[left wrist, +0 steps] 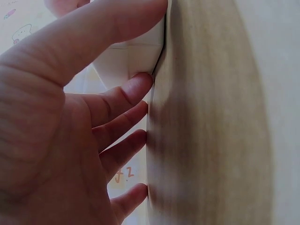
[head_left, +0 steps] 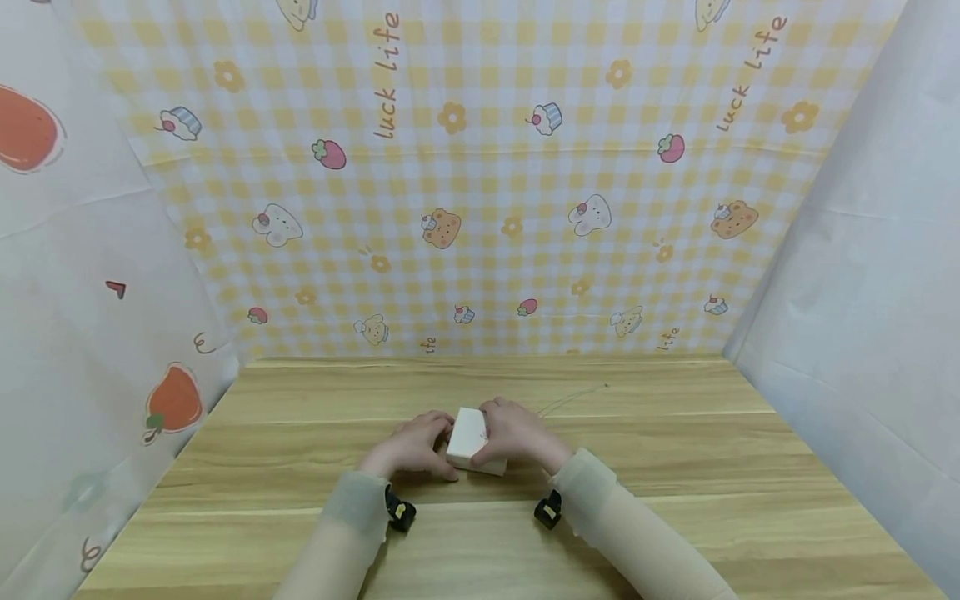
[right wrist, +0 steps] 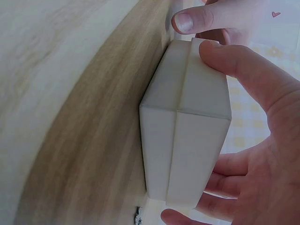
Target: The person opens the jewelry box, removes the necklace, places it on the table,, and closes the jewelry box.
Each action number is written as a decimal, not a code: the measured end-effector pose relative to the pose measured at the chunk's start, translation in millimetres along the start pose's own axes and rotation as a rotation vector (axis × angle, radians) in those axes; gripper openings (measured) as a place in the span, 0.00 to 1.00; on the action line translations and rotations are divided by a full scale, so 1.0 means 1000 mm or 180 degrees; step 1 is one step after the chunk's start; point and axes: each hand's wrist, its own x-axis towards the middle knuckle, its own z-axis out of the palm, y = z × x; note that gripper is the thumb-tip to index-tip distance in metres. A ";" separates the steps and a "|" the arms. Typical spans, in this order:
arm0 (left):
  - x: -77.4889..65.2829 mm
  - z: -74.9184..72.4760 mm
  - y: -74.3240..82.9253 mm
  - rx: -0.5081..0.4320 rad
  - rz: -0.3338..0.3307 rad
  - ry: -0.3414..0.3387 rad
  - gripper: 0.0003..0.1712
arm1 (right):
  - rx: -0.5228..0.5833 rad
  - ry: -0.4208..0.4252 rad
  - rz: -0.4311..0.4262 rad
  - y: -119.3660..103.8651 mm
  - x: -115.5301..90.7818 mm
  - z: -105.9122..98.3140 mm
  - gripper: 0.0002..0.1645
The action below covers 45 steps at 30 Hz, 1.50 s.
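Note:
A small white lidded box [head_left: 469, 433] sits on the wooden table, with a lid seam along its sides in the right wrist view. My right hand [head_left: 517, 433] grips the lid, thumb [right wrist: 218, 54] on one side and fingers over toward the opposite side. At the box's left end is my left hand [head_left: 412, 446], its fingers spread and gently bent. In the left wrist view, the left index fingertip [left wrist: 143, 86] is at the box's lower corner and the other fingertips are at the tabletop. Whether the left hand presses on the box, I cannot tell.
A thin greenish cord [head_left: 573, 398] lies on the table behind my right hand. A small dark and silvery thing [right wrist: 138, 215] shows beside the box in the right wrist view. Behind the table [head_left: 675, 433] hangs a yellow checked cloth [head_left: 480, 183]; pale cloths hang at both sides.

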 end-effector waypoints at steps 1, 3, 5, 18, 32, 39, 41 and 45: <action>0.000 0.000 0.000 -0.0003 0.0002 -0.0006 0.28 | 0.0017 -0.0006 0.0002 0.000 0.000 0.000 0.46; 0.000 0.000 0.000 -0.0020 0.0006 -0.0011 0.27 | 0.0024 -0.0013 -0.0003 0.000 -0.001 0.000 0.47; -0.001 0.000 0.000 -0.0031 0.0010 -0.0012 0.26 | 0.0010 -0.0021 -0.0008 -0.001 -0.001 0.000 0.48; -0.003 -0.003 0.003 -0.0199 0.0015 -0.0069 0.23 | 0.0278 -0.0129 -0.0147 0.004 -0.001 -0.002 0.53; -0.002 -0.003 -0.003 -0.0352 0.0141 -0.0180 0.24 | 0.0073 -0.0165 -0.0302 0.008 -0.001 -0.002 0.54; -0.004 -0.004 -0.003 -0.0422 0.0122 -0.0180 0.24 | -0.0037 -0.0173 -0.0278 0.007 -0.001 0.001 0.55; -0.004 -0.005 -0.004 -0.0445 0.0128 -0.0183 0.24 | -0.0031 -0.0170 -0.0277 0.008 -0.001 0.002 0.55; -0.004 -0.005 -0.004 -0.0465 0.0139 -0.0180 0.24 | -0.0013 -0.0162 -0.0301 0.008 -0.001 0.001 0.56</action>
